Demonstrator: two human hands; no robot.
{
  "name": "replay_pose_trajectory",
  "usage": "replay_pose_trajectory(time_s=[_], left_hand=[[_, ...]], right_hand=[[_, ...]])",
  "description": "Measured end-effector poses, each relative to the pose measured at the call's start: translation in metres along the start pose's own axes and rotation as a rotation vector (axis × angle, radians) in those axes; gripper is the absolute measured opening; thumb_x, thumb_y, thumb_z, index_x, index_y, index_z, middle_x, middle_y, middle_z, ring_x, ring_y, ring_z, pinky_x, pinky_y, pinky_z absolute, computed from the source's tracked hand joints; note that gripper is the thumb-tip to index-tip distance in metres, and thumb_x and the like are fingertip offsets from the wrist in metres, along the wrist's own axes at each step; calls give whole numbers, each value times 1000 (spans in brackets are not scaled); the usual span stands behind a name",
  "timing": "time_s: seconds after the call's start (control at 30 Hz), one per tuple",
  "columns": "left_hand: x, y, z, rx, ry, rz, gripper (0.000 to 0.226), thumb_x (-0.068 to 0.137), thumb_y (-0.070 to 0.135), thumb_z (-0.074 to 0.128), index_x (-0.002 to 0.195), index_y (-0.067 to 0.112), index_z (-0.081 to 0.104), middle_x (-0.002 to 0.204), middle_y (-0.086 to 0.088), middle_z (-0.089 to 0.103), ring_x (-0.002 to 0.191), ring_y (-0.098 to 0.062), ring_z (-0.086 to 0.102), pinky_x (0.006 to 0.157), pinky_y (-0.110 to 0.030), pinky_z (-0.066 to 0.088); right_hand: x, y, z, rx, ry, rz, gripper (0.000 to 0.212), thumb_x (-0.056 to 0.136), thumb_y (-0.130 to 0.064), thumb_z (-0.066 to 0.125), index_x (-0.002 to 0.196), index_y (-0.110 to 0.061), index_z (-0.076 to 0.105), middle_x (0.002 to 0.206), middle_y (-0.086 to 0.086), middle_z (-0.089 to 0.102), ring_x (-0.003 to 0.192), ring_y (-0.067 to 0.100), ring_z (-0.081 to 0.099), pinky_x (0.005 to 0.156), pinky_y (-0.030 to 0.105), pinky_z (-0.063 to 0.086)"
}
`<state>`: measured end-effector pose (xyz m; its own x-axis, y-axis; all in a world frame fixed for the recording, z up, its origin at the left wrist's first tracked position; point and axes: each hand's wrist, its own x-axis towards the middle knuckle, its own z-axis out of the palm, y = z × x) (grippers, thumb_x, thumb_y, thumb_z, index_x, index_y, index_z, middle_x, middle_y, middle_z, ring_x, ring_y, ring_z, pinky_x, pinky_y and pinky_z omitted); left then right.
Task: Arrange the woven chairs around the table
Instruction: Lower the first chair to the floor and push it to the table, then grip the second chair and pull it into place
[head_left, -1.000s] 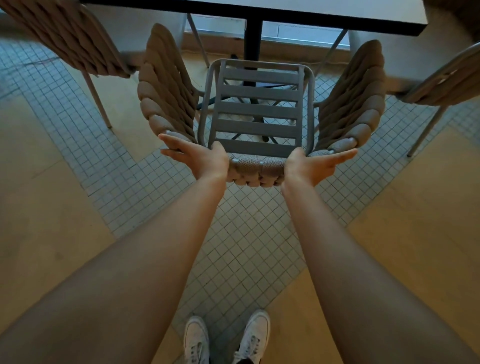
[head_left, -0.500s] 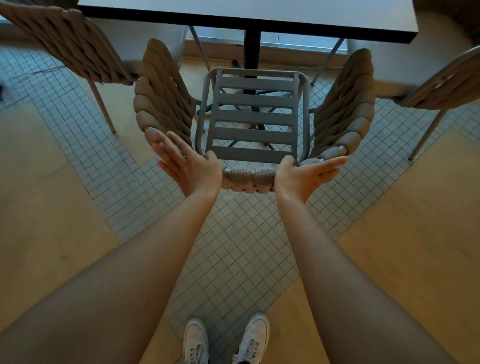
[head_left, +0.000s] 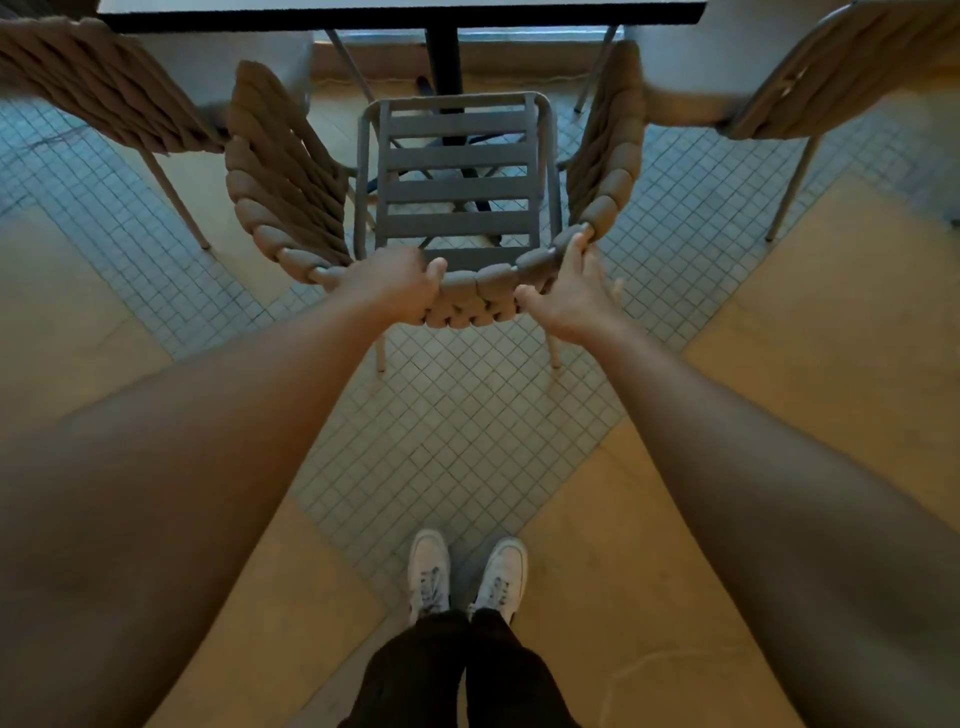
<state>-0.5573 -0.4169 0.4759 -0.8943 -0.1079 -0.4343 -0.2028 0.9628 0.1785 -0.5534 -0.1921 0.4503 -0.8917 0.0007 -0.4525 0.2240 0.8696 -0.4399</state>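
Observation:
A woven chair with a grey slatted seat and thick tan rope back stands in front of me, facing the dark table at the top of the view. My left hand is closed over the top of the chair's back rim. To its right, my right hand rests against the rim with fingers spread, fingertips touching the rope. The chair's front edge sits just short of the table's black pedestal.
Another woven chair stands at the table's left side, and a third at its right. The floor is small grey tiles bordered by tan panels. My white shoes stand behind the chair.
My left hand has turned palm down and closed over the back rim. The right hand has turned over and lies against the rim. My hands and the chair back now sit lower in the view.

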Motion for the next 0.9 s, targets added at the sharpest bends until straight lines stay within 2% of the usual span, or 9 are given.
replay_pose_trajectory(time_s=[0.1, 0.2, 0.3, 0.37, 0.43, 0.63, 0.9], left_hand=[[-3, 27, -13, 48, 15, 137, 40, 102, 56, 40, 113, 24, 61, 86, 1, 64, 71, -13, 67, 67, -38, 60], [-3, 52, -20, 117, 41, 250, 41, 101, 57, 40, 120, 28, 60, 93, 3, 64, 75, -12, 65, 61, -35, 57], [-1, 74, -29, 139, 113, 374, 46, 100, 57, 38, 129, 28, 58, 112, -1, 64, 93, -18, 64, 71, -38, 54], [3, 88, -35, 136, 157, 442, 51, 101, 57, 38, 140, 27, 50, 131, -5, 60, 112, -25, 61, 83, -43, 52], [8, 101, -43, 106, 177, 485, 57, 100, 59, 38, 146, 28, 44, 140, -7, 56, 122, -28, 56, 93, -46, 49], [23, 134, -63, 64, 200, 591, 65, 99, 66, 33, 150, 27, 41, 149, -6, 50, 135, -29, 48, 107, -49, 42], [39, 181, -89, 32, 225, 679, 64, 99, 64, 35, 148, 24, 44, 149, -7, 50, 133, -29, 49, 108, -50, 41]], right_hand=[[-6, 10, -18, -193, 39, -108, 94, 90, -68, 48, 163, -22, 8, 171, 15, 7, 157, 33, 6, 122, 63, -1], [-13, 18, -37, -299, 91, -158, 90, 89, -75, 40, 161, -26, 17, 170, 14, 12, 156, 34, 9, 121, 64, -1], [-18, 27, -57, -352, 115, -140, 99, 87, -85, 31, 163, -27, 5, 171, 13, 5, 157, 33, 5, 122, 63, -4], [-21, 32, -70, -357, 117, -110, 105, 84, -89, 27, 162, -27, -4, 171, 13, 0, 157, 32, 1, 123, 62, -5], [-22, 36, -83, -354, 123, -71, 109, 81, -93, 23, 162, -27, -7, 172, 12, -2, 158, 31, -2, 123, 61, -5], [-21, 44, -121, -368, 166, 21, 115, 77, -96, 20, 163, -24, -4, 172, 11, -3, 157, 31, -3, 123, 59, -5], [-10, 64, -168, -366, 212, 66, 120, 73, -100, 19, 163, -25, -5, 172, 10, -4, 158, 29, -5, 124, 58, -7]])
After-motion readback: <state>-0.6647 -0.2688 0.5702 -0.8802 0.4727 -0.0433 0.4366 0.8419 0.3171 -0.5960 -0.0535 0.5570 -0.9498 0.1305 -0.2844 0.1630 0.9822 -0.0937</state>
